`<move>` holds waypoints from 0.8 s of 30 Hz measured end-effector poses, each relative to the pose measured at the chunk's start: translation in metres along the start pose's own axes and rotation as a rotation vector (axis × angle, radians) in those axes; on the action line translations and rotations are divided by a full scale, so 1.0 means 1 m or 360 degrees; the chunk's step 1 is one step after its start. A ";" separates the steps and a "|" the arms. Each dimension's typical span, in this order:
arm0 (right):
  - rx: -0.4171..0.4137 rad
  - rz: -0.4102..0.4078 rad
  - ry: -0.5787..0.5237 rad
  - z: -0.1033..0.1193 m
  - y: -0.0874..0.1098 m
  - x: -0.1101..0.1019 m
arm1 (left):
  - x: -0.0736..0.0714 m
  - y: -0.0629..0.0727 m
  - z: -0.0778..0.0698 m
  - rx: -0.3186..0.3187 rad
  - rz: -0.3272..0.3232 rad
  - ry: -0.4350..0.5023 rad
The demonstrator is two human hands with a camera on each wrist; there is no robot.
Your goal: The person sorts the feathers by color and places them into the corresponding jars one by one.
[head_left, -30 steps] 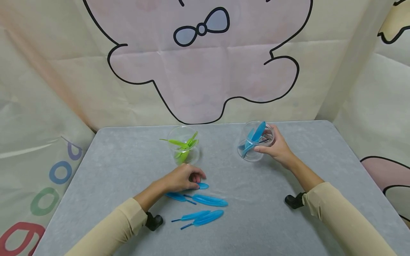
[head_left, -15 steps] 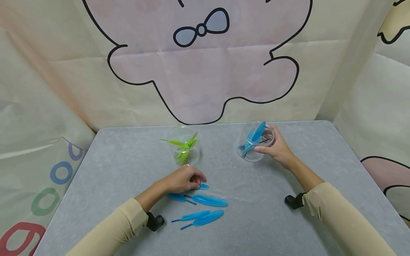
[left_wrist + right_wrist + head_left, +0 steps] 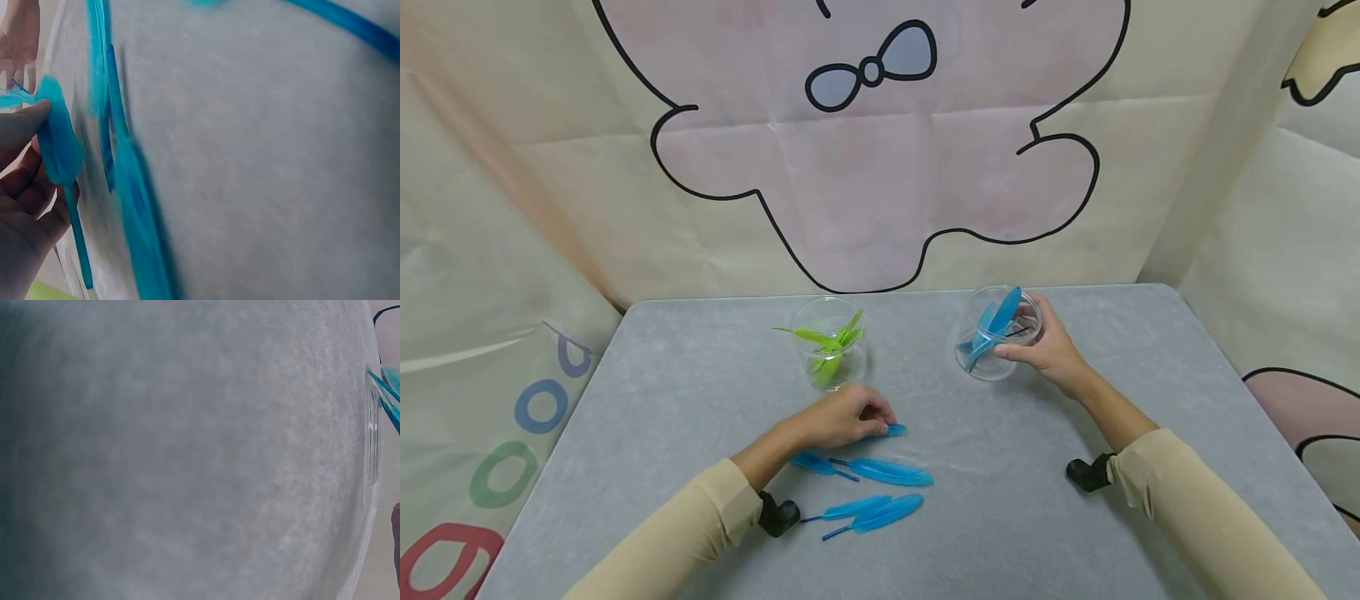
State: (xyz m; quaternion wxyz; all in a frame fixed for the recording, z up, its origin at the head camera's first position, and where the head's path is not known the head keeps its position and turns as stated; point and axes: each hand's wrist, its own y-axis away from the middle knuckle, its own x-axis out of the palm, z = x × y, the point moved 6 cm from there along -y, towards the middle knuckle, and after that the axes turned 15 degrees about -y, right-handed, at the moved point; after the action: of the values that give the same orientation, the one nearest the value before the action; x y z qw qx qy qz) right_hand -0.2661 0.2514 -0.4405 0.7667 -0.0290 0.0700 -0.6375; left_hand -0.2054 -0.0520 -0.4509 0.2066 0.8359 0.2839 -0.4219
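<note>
My left hand (image 3: 842, 416) pinches a blue feather (image 3: 896, 430) between thumb and fingers, over the left middle of the table. In the left wrist view the same feather (image 3: 60, 134) shows with its quill pointing down past the fingers. My right hand (image 3: 1051, 350) grips a clear plastic cup (image 3: 987, 367) at the back right, fingers round its side. Several blue feathers (image 3: 1004, 311) stand tilted in that cup, one rising above the rim. Below my left hand lie loose blue feathers (image 3: 891, 472), one partly hidden by the wrist.
Behind my left hand stands another clear plastic cup (image 3: 829, 310) holding green feathers (image 3: 827, 340). Two more blue feathers (image 3: 887, 512) lie nearer the front of the grey table (image 3: 1000, 533). A printed cloth wall (image 3: 880, 167) rises right behind the table's back edge.
My left hand has lifted slightly and moved right with the blue feather. The right hand and its cup have stayed in place.
</note>
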 end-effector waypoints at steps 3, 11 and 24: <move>-0.0001 0.0000 0.0003 0.000 0.000 0.001 | -0.001 -0.006 -0.005 0.0027 -0.0036 0.0026; -0.0002 -0.0005 -0.0012 0.000 0.000 0.000 | -0.018 -0.030 -0.020 0.0069 -0.0255 0.0017; -0.0009 -0.0013 0.0010 -0.001 0.000 0.000 | -0.058 -0.063 -0.040 0.0014 -0.0632 0.0112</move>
State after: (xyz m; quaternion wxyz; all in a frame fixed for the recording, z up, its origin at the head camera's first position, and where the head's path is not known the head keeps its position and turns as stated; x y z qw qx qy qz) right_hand -0.2667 0.2516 -0.4412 0.7639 -0.0294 0.0742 -0.6404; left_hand -0.2507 0.0011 -0.3873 0.1056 0.7787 0.4482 -0.4262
